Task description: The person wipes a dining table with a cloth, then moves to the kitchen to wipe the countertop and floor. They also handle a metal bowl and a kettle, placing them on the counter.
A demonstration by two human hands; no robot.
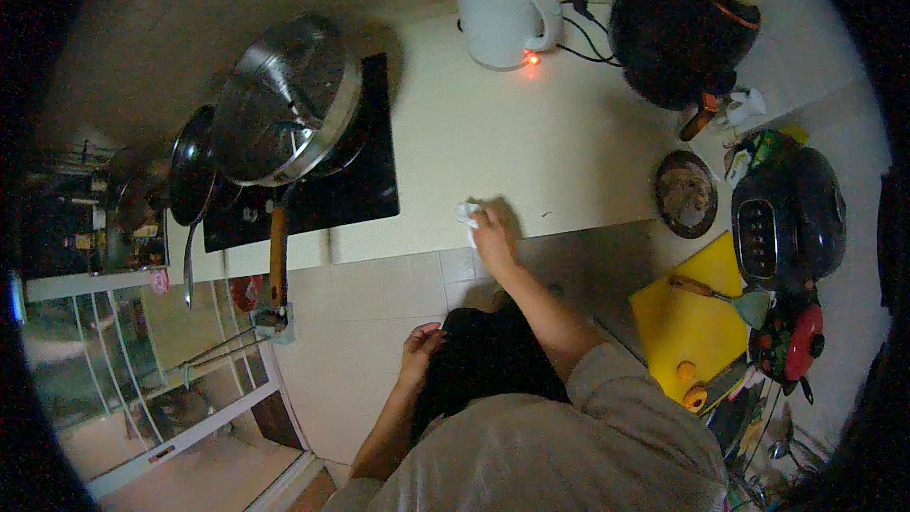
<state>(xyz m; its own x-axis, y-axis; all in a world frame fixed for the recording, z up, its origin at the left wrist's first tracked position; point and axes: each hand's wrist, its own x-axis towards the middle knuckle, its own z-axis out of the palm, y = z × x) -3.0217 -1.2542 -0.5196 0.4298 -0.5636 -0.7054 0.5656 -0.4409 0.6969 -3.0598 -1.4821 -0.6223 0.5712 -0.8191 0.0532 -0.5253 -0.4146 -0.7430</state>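
My right hand [490, 236] is closed around a crumpled white tissue or cloth [467, 214] at the front edge of the pale countertop [455, 149]. A small dark speck lies on the counter to the right of this hand. My left hand [421, 343] hangs beside my body over the tiled floor, its fingers curled; whether it holds anything does not show clearly. Beyond my right hand, a white electric kettle [498, 18] with a lit orange light stands near the back of the counter.
At the left, a large pan [284, 107] with a wooden handle sits over the black cooktop [377, 185]. A black air fryer [679, 28], a round dish [686, 193], a dark cooker [789, 217] and a yellow cutting board [693, 327] occupy the right side.
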